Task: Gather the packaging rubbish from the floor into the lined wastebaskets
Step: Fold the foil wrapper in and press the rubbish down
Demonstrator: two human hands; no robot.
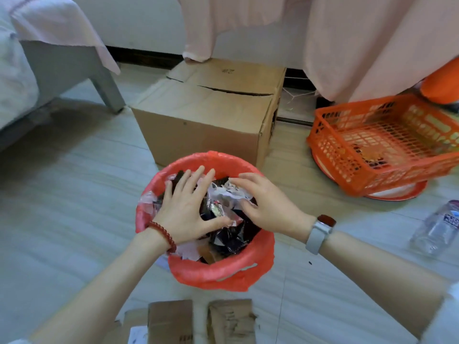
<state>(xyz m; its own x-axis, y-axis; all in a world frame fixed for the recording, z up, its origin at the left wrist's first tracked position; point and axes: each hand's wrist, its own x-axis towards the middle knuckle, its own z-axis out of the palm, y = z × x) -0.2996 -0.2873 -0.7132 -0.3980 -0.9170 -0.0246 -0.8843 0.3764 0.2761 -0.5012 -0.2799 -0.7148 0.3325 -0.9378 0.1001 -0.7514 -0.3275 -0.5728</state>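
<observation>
A round wastebasket with a red liner [218, 274] stands on the floor in the middle, filled with crumpled wrappers [223, 209], foil, black plastic and torn paper. My left hand [186, 207], with a red bead bracelet at the wrist, lies flat on the rubbish with fingers spread. Beside it, my right hand [268, 207], wearing a grey watch, presses down on the wrappers with straight fingers. Torn cardboard pieces [231, 321] lie on the floor at the bottom edge. A clear plastic bottle [437, 229] lies on the floor at the right.
A closed cardboard box [206, 115] stands just behind the wastebasket. An orange mesh crate [382, 142] sits on a round tray at the right. A grey bed frame leg [109, 93] is at the left. Pink fabric hangs at the back.
</observation>
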